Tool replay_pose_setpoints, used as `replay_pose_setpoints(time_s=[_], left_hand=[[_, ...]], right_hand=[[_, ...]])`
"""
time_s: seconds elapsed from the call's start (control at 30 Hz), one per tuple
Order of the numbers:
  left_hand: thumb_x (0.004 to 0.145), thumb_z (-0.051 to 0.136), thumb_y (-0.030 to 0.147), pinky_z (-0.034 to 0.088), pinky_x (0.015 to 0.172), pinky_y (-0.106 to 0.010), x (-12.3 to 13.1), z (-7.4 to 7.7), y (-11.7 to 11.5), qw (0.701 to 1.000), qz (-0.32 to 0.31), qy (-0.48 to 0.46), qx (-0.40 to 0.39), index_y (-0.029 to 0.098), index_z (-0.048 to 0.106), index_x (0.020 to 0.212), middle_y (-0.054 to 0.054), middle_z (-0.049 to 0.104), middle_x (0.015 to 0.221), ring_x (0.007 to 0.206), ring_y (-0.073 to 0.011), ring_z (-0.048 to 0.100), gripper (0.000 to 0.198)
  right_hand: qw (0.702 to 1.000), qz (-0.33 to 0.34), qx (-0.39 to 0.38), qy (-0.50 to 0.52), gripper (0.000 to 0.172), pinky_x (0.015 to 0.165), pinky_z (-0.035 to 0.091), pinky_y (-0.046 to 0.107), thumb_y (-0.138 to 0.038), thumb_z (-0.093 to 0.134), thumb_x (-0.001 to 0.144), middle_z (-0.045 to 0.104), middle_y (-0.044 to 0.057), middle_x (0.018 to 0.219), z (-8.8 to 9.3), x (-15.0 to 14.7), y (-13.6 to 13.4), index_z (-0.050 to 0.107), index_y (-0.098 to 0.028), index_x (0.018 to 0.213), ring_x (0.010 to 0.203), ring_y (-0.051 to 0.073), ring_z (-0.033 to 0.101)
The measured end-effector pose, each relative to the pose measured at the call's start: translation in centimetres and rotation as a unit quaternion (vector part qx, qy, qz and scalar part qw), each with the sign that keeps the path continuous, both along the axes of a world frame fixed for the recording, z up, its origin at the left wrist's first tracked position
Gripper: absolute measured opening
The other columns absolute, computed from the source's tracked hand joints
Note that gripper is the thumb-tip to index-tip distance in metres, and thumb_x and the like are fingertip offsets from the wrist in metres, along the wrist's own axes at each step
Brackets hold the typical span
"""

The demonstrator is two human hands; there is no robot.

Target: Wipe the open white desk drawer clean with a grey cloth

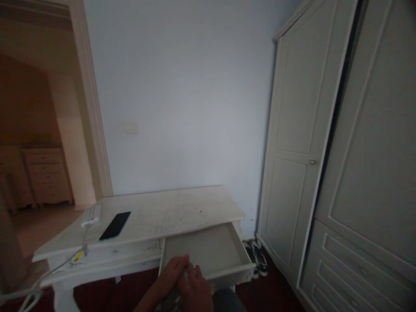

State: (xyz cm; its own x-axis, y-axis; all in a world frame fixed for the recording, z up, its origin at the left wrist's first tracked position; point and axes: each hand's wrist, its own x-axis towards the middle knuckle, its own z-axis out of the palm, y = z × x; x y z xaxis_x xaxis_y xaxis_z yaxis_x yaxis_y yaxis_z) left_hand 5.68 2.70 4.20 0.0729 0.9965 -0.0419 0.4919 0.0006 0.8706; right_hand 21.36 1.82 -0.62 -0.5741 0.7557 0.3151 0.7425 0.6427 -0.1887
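The left hand (174, 269) and right hand (196, 287), fingers a bit bent, are close together by the smooth, boxy white drawer (221, 249) sticking out of the long, scuffed white table (175, 210); I can't tell what they hold.

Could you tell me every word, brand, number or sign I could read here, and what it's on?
None can be read.
Yellow tag on the cable: too small and blurred to tell whether anything is printed on it.
Phone: dark, no text visible.
Open drawer: no lettering visible.
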Motion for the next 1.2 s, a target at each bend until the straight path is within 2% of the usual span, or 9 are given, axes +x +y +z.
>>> replay_pose_setpoints(time_s=[0.1, 0.33, 0.47, 0.6, 0.7, 0.8, 0.93, 1.07, 1.2], left_hand=[[0.072, 0.032, 0.114, 0.039, 0.128, -0.046, -0.1, 0.0, 0.2, 1.000, -0.002, -0.004, 0.001, 0.018, 0.079, 0.119, -0.015, 0.078, 0.128, 0.132, -0.0333, 0.064, 0.118], [0.081, 0.024, 0.108, 0.047, 0.117, -0.044, 0.8, 0.0, 0.2, 0.999, 0.005, 0.019, 0.025, 0.017, 0.078, 0.114, -0.013, 0.078, 0.120, 0.118, -0.0301, 0.067, 0.111], [0.095, 0.038, 0.085, 0.053, 0.089, -0.035, 1.1, 0.2, 0.2, 0.996, -0.055, 0.061, 0.035, 0.020, 0.078, 0.087, -0.006, 0.077, 0.090, 0.090, -0.0231, 0.069, 0.076], [0.093, 0.055, 0.062, 0.047, 0.091, -0.037, 1.2, 0.3, -0.3, 0.987, -0.068, 0.139, 0.041, 0.020, 0.080, 0.091, -0.008, 0.079, 0.099, 0.098, -0.0262, 0.069, 0.048], [0.094, 0.054, 0.063, 0.046, 0.091, -0.039, 1.4, 0.4, -0.8, 0.979, -0.076, 0.186, 0.037, 0.022, 0.080, 0.095, -0.009, 0.080, 0.104, 0.101, -0.0284, 0.069, 0.049], [0.094, 0.058, 0.066, 0.047, 0.091, -0.038, 1.5, 0.4, -1.0, 0.974, -0.086, 0.208, 0.032, 0.025, 0.080, 0.097, -0.008, 0.081, 0.107, 0.104, -0.0283, 0.070, 0.047], [0.093, 0.062, 0.062, 0.049, 0.095, -0.037, 1.3, 0.1, -0.7, 0.974, -0.081, 0.211, 0.026, 0.026, 0.079, 0.097, -0.006, 0.082, 0.108, 0.106, -0.0274, 0.070, 0.041], [0.088, 0.068, 0.063, 0.051, 0.094, -0.035, 0.9, -0.4, -0.5, 0.980, -0.067, 0.186, 0.027, 0.026, 0.078, 0.098, -0.004, 0.081, 0.110, 0.105, -0.0254, 0.070, 0.040], [0.086, 0.066, 0.063, 0.050, 0.089, -0.036, 0.6, -0.9, -0.4, 0.984, -0.050, 0.168, 0.036, 0.024, 0.076, 0.094, -0.006, 0.079, 0.103, 0.099, -0.0250, 0.069, 0.041]], right_hand=[[0.997, -0.057, -0.058, -0.012, 0.075, 0.088, 0.067, 0.054, -0.020, 0.071, 0.090, 0.059, 0.007, 0.167, 0.9, -0.6, -0.1, 0.058, -0.048, 0.158, 0.136, 0.048, 0.069], [0.993, -0.042, -0.107, 0.007, 0.069, 0.097, 0.065, 0.059, -0.014, 0.068, 0.090, 0.061, 0.020, 0.162, 4.3, 1.9, -0.5, 0.063, -0.034, 0.155, 0.141, 0.047, 0.064], [0.981, -0.092, -0.160, -0.050, 0.073, 0.107, 0.059, 0.066, -0.014, 0.079, 0.074, 0.048, 0.022, 0.172, 6.6, 7.9, -0.4, 0.070, -0.030, 0.145, 0.153, 0.053, 0.051], [0.975, -0.173, -0.134, -0.042, 0.087, 0.119, 0.052, 0.057, -0.001, 0.071, 0.064, 0.048, 0.014, 0.173, 7.6, 16.5, -0.1, 0.071, -0.033, 0.144, 0.158, 0.045, 0.048], [0.964, -0.239, -0.114, -0.012, 0.085, 0.122, 0.050, 0.052, -0.001, 0.065, 0.070, 0.052, 0.011, 0.171, 6.7, 22.1, 0.3, 0.070, -0.036, 0.148, 0.159, 0.041, 0.048], [0.963, -0.255, -0.086, 0.019, 0.079, 0.119, 0.053, 0.046, -0.008, 0.064, 0.077, 0.056, 0.012, 0.168, 4.9, 25.1, 0.7, 0.069, -0.035, 0.151, 0.158, 0.037, 0.050], [0.964, -0.252, -0.050, 0.060, 0.067, 0.112, 0.058, 0.043, -0.020, 0.064, 0.083, 0.061, 0.011, 0.160, 2.2, 25.6, 0.8, 0.070, -0.036, 0.147, 0.147, 0.036, 0.059], [0.962, -0.254, -0.044, 0.086, 0.068, 0.113, 0.057, 0.044, -0.030, 0.073, 0.081, 0.062, 0.010, 0.159, 0.4, 25.0, 0.5, 0.069, -0.038, 0.148, 0.146, 0.038, 0.059], [0.968, -0.243, -0.048, 0.049, 0.069, 0.119, 0.052, 0.045, -0.024, 0.073, 0.079, 0.064, 0.011, 0.159, -0.5, 24.3, 0.2, 0.071, -0.038, 0.146, 0.149, 0.039, 0.056]])
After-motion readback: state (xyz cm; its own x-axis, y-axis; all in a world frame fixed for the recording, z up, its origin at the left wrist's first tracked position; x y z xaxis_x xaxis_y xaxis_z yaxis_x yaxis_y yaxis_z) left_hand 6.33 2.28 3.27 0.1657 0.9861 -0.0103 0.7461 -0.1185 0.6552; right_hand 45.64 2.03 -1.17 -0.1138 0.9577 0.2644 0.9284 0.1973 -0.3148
